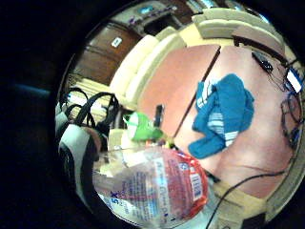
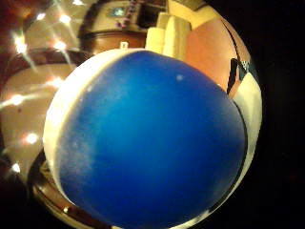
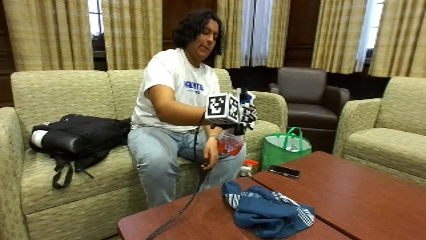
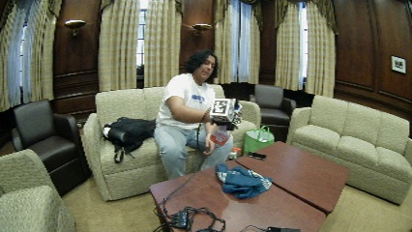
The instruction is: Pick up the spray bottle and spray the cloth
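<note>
The counter [image 3: 359,195] is sitting in front of me, low and wide, and that is where trouble is waiting: if I am pulling the trigger from back here on the sofa, the mist is probably landing on bare wood or on my knees, not on the target. The blue cloth [image 3: 266,212] is lying bunched near the counter's near edge, well apart from what I am holding, so the gap is the main cause of a miss. The spray bottle [image 3: 230,143] is hanging in the air over my lap, its clear and red body below my right hand [image 3: 245,116], whose fingers are curling round its upper part. I am not seeing which way the nozzle is pointing, so I may be aiming off to the side. A dark phone [image 3: 284,171] is resting on the counter's far corner, and stray spray drifting past the cloth could be wetting it.
</note>
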